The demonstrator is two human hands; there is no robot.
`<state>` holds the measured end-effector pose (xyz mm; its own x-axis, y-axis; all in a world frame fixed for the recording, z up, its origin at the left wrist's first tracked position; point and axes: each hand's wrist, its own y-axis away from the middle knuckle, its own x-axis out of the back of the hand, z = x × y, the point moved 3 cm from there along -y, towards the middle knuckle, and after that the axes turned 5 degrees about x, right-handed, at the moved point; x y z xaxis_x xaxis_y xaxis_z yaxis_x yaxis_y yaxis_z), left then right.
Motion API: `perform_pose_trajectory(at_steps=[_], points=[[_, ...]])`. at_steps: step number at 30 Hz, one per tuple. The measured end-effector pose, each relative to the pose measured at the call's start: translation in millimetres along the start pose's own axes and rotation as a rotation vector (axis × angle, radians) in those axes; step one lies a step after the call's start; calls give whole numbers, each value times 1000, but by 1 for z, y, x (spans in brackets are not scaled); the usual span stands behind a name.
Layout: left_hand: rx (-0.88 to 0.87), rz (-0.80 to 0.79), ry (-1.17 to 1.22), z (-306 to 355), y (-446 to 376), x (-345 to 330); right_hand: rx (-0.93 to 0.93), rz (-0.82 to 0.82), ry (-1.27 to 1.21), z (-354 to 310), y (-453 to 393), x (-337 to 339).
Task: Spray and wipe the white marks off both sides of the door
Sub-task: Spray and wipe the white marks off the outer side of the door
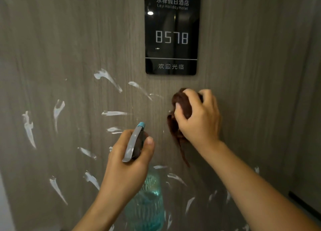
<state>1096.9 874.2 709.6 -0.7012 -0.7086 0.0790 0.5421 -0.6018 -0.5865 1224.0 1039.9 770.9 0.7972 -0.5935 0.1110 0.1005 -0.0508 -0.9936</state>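
Both hands grip: left hand (pixel 128 163) half-hides spray bottle (pixel 147 201), right hand (pixel 198 116) bunches cloth (pixel 182 102)

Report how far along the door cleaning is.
Done: little; only the patch under the sign looks clear. In hand: left hand holds the spray bottle, right hand presses the brown cloth to the door. Left: many white marks, plus the unseen other side.
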Motion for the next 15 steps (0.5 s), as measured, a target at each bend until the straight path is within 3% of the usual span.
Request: perform_pose_trajectory(at_steps=[2,6,8,12,15], points=[[-5,13,-2,1,-1,1,2,4,-25,-8,9,-4],[-8,10,1,1,0,4,393,-219,-57,-26,60,-8],[-9,-4,2,0,1,6,348,-210,-49,-17,44,-2],[10,-26,-3,-2,1,6,-7,-2,-1,4,-15,6],[2,-12,0,-1,0,5,104,-70,-32,-9,7,1]])
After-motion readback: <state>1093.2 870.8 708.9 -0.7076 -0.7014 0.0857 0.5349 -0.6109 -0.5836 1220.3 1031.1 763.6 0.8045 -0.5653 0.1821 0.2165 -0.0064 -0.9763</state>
